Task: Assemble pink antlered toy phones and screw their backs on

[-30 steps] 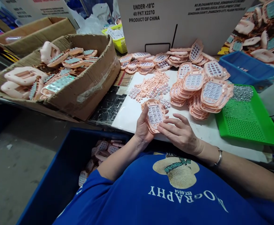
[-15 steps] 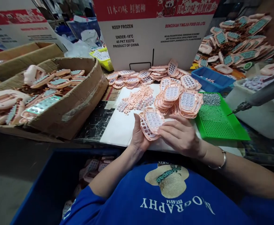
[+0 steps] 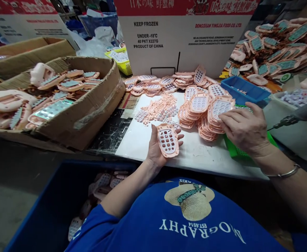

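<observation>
My left hand (image 3: 156,149) holds a pink toy-phone faceplate (image 3: 167,140) with empty button holes, palm up, just above the white work surface (image 3: 195,154). My right hand (image 3: 244,128) has reached right to the stacks of filled pink faceplates (image 3: 203,108). Its fingertips rest on the top piece (image 3: 221,107) of the rightmost stack, which has white keypads in it. A heap of small loose pink buttons (image 3: 160,108) lies on the white surface beyond my left hand.
A cardboard box of pink housings (image 3: 61,94) stands at left, a blue bin (image 3: 64,206) below the table edge. A green perforated tray (image 3: 237,150) and blue tray (image 3: 244,91) sit at right, with an electric screwdriver (image 3: 297,117) hanging there. A white carton (image 3: 179,38) stands behind.
My right hand has left the piece in my left hand and moved right with the filled faceplate onto the rightmost stack. My left hand now holds a faceplate with empty holes.
</observation>
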{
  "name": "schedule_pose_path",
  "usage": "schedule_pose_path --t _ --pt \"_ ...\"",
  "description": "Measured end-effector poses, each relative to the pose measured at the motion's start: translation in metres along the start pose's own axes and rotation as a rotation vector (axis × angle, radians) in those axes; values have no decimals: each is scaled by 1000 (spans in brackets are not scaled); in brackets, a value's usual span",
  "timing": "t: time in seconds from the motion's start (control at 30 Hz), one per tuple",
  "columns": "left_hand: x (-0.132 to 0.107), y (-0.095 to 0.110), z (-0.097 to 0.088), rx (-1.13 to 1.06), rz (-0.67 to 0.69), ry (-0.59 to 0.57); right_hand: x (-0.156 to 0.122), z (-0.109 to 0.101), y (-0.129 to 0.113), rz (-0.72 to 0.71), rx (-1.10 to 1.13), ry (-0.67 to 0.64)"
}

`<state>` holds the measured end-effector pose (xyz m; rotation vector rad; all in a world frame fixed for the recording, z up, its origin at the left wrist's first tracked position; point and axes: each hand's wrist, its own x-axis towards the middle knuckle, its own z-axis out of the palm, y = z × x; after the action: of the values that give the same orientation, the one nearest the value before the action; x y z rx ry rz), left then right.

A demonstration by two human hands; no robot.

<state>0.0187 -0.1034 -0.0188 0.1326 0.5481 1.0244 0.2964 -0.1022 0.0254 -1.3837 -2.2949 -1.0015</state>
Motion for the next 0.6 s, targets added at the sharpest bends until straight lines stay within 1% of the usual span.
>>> schedule_pose_path --t 0.07,0.13,0.17,0.2,0.23,0.3,0.4,0.43,0.47,0.5,0.53,0.6 --pt "-1 8 -4 -12 42 19 1 -3 -2 -17 -12 64" --pt "-3 17 -9 -23 112 45 6 -9 -8 -45 21 194" --pt "-3 22 -12 -26 147 58 10 -12 -13 -57 60 239" --pt "-4 27 -15 -29 177 69 15 -14 -20 -68 114 261" --pt "-5 31 -17 -30 201 78 21 -16 -29 -76 173 245" --pt "-6 36 -21 -34 227 91 35 -15 -52 -100 282 118" --pt "-8 37 -24 -44 231 94 58 -4 -91 -129 315 -221" --pt "-8 37 -25 -47 227 92 65 1 -103 -123 304 -342" --pt "-8 36 -26 -49 226 90 73 6 -113 -109 294 -436" --pt "-8 36 -27 -50 227 89 80 12 -122 -94 285 -506" --pt "-8 35 -28 -50 230 88 87 18 -129 -79 281 -546" --pt "-7 34 -30 -50 236 88 98 30 -138 -52 279 -578"
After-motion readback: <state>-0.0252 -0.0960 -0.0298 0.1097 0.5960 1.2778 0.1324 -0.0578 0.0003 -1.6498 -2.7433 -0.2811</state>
